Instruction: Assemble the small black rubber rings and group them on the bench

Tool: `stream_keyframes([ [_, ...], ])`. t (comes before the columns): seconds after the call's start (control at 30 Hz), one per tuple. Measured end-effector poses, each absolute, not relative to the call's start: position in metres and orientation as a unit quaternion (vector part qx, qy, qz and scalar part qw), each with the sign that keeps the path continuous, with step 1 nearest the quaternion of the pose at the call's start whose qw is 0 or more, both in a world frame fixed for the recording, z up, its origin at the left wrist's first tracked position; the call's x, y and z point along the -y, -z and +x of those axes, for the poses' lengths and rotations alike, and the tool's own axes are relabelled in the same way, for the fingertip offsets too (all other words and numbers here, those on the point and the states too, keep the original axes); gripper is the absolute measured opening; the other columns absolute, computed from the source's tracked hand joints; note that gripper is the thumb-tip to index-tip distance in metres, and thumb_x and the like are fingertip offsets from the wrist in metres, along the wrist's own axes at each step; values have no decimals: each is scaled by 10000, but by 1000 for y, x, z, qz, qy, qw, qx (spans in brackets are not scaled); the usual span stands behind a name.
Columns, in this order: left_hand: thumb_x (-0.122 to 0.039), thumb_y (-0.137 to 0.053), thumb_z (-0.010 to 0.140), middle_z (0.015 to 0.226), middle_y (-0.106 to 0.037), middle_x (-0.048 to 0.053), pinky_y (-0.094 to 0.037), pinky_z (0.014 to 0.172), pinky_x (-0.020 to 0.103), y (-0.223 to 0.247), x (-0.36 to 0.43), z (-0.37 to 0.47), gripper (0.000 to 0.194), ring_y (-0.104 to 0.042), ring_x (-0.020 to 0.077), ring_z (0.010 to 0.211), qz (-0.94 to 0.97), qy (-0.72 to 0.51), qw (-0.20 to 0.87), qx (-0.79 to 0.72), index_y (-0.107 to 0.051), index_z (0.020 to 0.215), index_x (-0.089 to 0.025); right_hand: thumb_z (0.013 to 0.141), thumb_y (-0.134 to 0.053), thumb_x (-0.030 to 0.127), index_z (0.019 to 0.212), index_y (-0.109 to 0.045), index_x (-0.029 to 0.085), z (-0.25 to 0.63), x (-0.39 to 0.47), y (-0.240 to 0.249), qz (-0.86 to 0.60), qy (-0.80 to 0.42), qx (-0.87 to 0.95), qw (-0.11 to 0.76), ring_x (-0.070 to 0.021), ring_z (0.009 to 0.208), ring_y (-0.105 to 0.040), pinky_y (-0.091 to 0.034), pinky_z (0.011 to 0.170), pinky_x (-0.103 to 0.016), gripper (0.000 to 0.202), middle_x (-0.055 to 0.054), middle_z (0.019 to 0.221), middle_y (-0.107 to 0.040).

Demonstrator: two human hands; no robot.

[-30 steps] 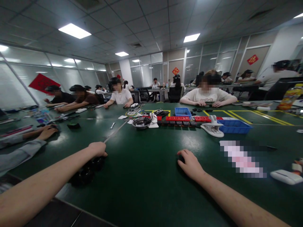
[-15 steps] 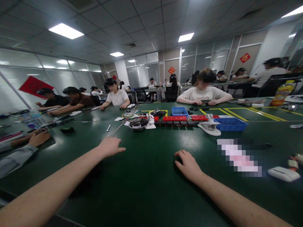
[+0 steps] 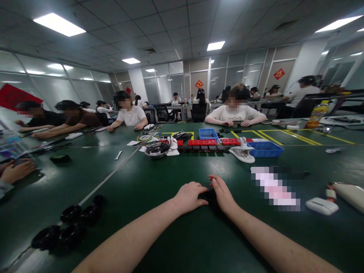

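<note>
My left hand is low over the green table near the middle, its thumb and forefinger closed around a small black object. That object is mostly hidden between my hands, so its kind does not show. Close on its other side is my right hand, fingers stretched forward and palm facing the object. It seems to touch the object's right side. To the left lie several glossy black ring-shaped pieces in a loose group, some leaning on each other.
Ahead stand a metal bowl of cables, red-and-black blocks, a white clamp-like stand and a blue bin. A wrench lies left. At right is a white case. A co-worker's hand is far left.
My left hand has swung right to meet my right hand and now grips the black object. My right hand has turned more upright. The black rings, hidden before behind my left arm, now show.
</note>
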State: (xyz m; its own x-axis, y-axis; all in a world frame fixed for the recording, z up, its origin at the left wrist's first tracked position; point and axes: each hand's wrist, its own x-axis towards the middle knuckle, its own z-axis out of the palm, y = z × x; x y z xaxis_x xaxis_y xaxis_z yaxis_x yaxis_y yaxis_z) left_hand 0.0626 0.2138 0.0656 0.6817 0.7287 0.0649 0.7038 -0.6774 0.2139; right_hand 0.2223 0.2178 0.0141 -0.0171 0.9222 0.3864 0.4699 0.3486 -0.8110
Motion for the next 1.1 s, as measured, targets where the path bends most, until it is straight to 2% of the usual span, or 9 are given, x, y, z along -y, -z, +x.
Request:
stream_keyframes([
  [0.13, -497, -536, 733, 978, -592, 11, -438, 755, 265, -69, -221, 50, 370, -539, 189, 934, 883, -13, 29, -469, -551, 1024, -268, 868, -291, 385, 1048, -479, 173, 221, -216, -19, -512, -245, 685, 457, -207, 1006, -492, -410, 874, -373, 335, -101, 1052, -529],
  [0.27, -472, -497, 726, 924, -602, 93, -451, 719, 338, -73, -236, 14, 381, -567, 246, 873, 822, 40, -11, -568, -566, 960, -179, 856, -343, 360, 1037, -498, 180, 220, -211, -26, -512, -248, 704, 426, -199, 938, -516, -415, 855, -367, 298, -84, 1008, -541],
  [0.37, -477, -466, 720, 914, -617, 128, -454, 707, 360, -78, -250, -28, 397, -583, 272, 858, 771, 84, -24, -630, -590, 919, -156, 850, -367, 343, 976, -531, 183, 220, -209, -30, -506, -249, 720, 405, -189, 903, -525, -420, 841, -351, 261, -73, 977, -548],
  [0.6, -555, -449, 662, 862, -665, 137, -475, 641, 345, -92, -260, -128, 461, -615, 297, 802, 655, 178, 17, -734, -661, 713, -149, 845, -385, 315, 906, -559, 164, 218, -206, -34, -497, -243, 742, 378, -179, 870, -519, -423, 808, -328, 238, -72, 942, -542],
  [0.8, -614, -455, 614, 912, -657, 157, -460, 718, 395, -93, -259, -170, 515, -596, 333, 869, 621, 168, 22, -766, -663, 657, -145, 848, -387, 302, 884, -564, 168, 217, -202, -36, -499, -229, 748, 374, -176, 863, -515, -417, 791, -319, 225, -66, 922, -540],
  [0.9, -616, -405, 651, 921, -650, 156, -452, 730, 392, -99, -257, -191, 545, -588, 334, 886, 625, 132, 16, -769, -662, 725, -140, 850, -387, 292, 888, -560, 166, 217, -200, -35, -499, -221, 750, 374, -171, 853, -515, -417, 788, -314, 218, -63, 919, -538],
  [1.03, -507, -414, 696, 1000, -636, 52, -428, 790, 258, -113, -248, -232, 492, -567, 242, 954, 659, 63, 34, -749, -598, 986, -155, 848, -396, 286, 887, -559, 169, 217, -200, -35, -495, -216, 755, 372, -167, 849, -515, -417, 793, -314, 204, -59, 927, -534],
  [1.1, -465, -431, 691, 1018, -626, 24, -413, 813, 235, -118, -239, -254, 496, -550, 227, 968, 665, 33, 44, -745, -557, 1038, -134, 847, -400, 284, 882, -561, 170, 217, -200, -34, -495, -216, 755, 371, -172, 865, -514, -414, 804, -322, 201, -60, 927, -536],
])
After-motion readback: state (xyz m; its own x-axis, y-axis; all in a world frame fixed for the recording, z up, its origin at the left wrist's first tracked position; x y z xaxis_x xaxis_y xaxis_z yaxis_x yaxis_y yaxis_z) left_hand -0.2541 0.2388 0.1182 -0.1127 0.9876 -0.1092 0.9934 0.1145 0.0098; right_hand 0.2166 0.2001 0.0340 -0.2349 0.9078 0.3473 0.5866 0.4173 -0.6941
